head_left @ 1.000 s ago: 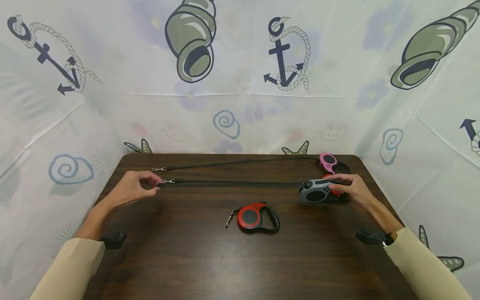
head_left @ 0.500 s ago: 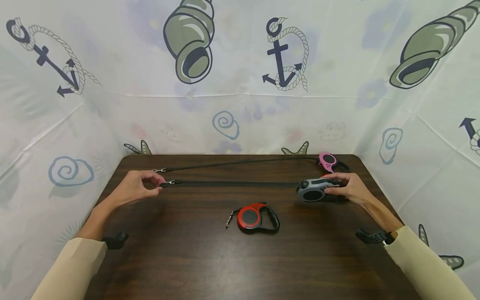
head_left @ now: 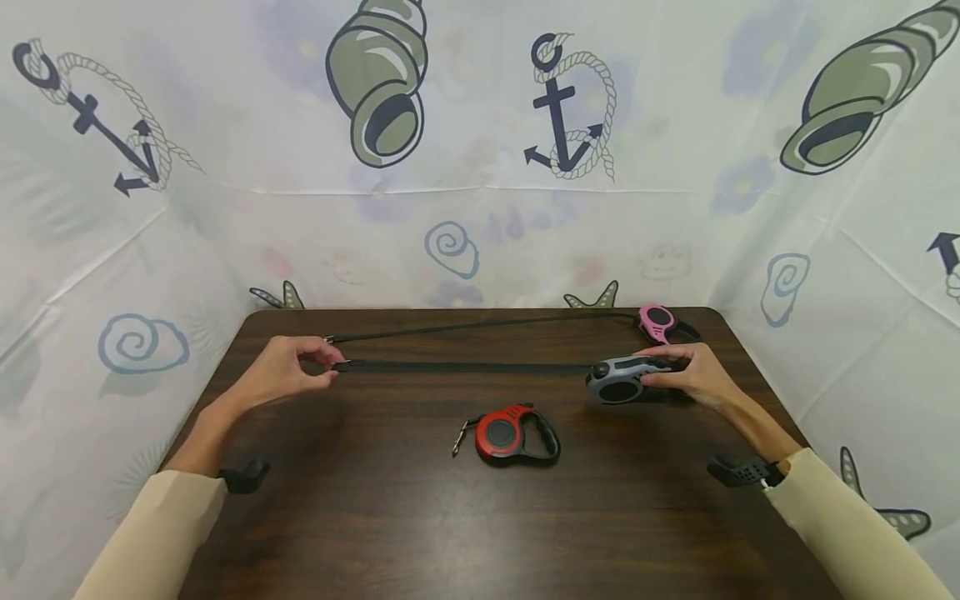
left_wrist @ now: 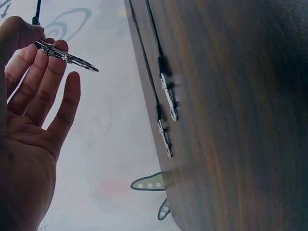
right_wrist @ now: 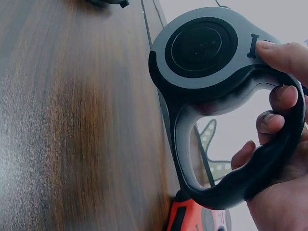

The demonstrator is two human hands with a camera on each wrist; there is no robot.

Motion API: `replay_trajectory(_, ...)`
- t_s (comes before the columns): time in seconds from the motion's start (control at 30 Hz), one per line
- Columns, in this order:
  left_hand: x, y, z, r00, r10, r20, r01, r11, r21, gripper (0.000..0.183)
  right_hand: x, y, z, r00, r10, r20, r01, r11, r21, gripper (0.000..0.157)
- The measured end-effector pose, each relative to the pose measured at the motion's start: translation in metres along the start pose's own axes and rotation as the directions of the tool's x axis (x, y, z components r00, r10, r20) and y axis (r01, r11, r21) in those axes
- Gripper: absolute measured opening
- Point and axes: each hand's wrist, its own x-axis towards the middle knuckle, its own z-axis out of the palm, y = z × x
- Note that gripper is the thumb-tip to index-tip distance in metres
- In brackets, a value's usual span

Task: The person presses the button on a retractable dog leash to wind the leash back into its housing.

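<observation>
My left hand (head_left: 292, 367) pinches the end of a black leash cord between thumb and fingers, its silver snap hook (left_wrist: 67, 57) sticking out past the fingers in the left wrist view. The right hand (head_left: 705, 375) holds a grey and black retractable leash (head_left: 626, 368), fingers curled round the handle and thumb near its bone-shaped mark. Its cord runs across toward the left hand. Nearer the front lies a red retractable leash (head_left: 501, 433) with its hook by its side. Behind the right hand, another red leash (right_wrist: 187, 214) is mostly hidden.
A pink retractable leash (head_left: 656, 321) lies at the back right, its cord (head_left: 480, 324) stretched along the brown table's (head_left: 480, 525) far edge. Two snap hooks, a nearer one (left_wrist: 167, 96) and a farther one (left_wrist: 164, 137), lie on the table. Patterned white cloth (head_left: 480, 125) surrounds the back and sides.
The left hand has shifted slightly right with the hook end. My right hand has brought the grey leash a little to the left, shortening the distance between the hands.
</observation>
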Motion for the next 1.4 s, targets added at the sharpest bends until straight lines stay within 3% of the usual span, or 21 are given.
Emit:
replay_trajectory(0.17,0.002,0.003,0.002,0.999,0.036,-0.014,-0.036,0.999,-0.005,0.028,0.001,-0.004,0.003,1.0,-0.004,0.002,0.004,1.0,-0.003,0.038)
replay_trajectory(1.07,0.014,0.022,0.014,0.999,0.05,0.0,-0.049,0.996,-0.078,0.026,0.012,-0.029,0.018,0.991,-0.121,0.06,0.119,0.992,0.037,0.038)
replay_trajectory(1.4,0.018,0.023,0.02,0.998,0.07,0.004,-0.07,0.995,-0.068,0.027,0.014,-0.036,0.026,0.991,-0.107,0.077,0.1,0.991,0.086,0.039)
